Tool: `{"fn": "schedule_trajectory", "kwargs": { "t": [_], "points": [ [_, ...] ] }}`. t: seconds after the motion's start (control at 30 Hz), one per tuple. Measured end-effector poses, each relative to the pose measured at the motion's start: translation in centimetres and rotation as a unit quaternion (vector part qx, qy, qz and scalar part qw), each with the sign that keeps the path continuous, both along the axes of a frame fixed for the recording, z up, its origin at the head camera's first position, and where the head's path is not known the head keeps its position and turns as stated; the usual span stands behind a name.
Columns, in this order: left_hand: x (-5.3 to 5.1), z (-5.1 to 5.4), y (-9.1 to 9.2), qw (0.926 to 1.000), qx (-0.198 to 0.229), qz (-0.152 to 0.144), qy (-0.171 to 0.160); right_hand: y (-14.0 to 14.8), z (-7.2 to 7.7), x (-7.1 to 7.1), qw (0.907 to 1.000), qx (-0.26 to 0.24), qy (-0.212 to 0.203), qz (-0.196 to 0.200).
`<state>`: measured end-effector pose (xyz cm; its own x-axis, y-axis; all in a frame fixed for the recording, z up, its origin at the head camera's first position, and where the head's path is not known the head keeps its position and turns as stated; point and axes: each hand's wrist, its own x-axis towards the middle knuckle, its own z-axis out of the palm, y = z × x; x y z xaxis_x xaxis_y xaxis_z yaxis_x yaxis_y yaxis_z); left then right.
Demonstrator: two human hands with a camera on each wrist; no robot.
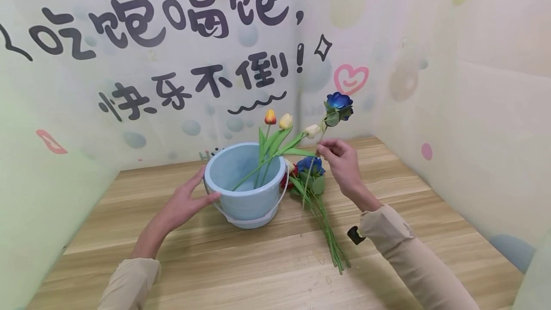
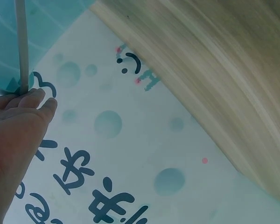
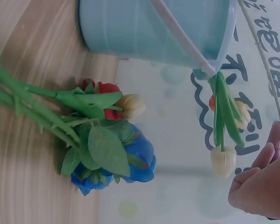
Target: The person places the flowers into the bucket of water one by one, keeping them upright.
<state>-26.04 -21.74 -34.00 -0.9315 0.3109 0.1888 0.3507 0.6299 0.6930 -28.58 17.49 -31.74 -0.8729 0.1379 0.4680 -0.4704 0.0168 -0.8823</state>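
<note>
A light blue bucket [image 1: 245,209] stands upright on the table, with an orange-red tulip [image 1: 270,117] and two pale tulips [image 1: 286,121] leaning out over its right side. My left hand [image 1: 185,203] rests against the bucket's left rim, thumb toward me and fingers round the far side. To the right of the bucket my right hand [image 1: 342,162] pinches the stem of a blue rose [image 1: 339,105], its bloom up and its stem slanting down. Below that hand a bunch of flowers lies on the table: blue roses [image 3: 140,154], a red flower [image 3: 108,88] and a pale tulip [image 3: 132,106].
The wood-grain table [image 1: 206,271] carries small water drops near its front. White printed curtains [image 1: 409,61] enclose it at the back and sides. The bucket's pale handle [image 3: 177,32] hangs down on the near side. A dark object [image 1: 355,235] shows at the right cuff.
</note>
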Motion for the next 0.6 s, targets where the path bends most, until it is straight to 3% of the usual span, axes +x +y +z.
{"fn": "schedule_trajectory", "kwargs": {
  "t": [0.6],
  "points": [
    [0.0,-0.1,0.0,1.0000,0.006,-0.002,0.005,-3.0,1.7,-0.4,0.9995,-0.020,0.011,0.021]
  ]
}}
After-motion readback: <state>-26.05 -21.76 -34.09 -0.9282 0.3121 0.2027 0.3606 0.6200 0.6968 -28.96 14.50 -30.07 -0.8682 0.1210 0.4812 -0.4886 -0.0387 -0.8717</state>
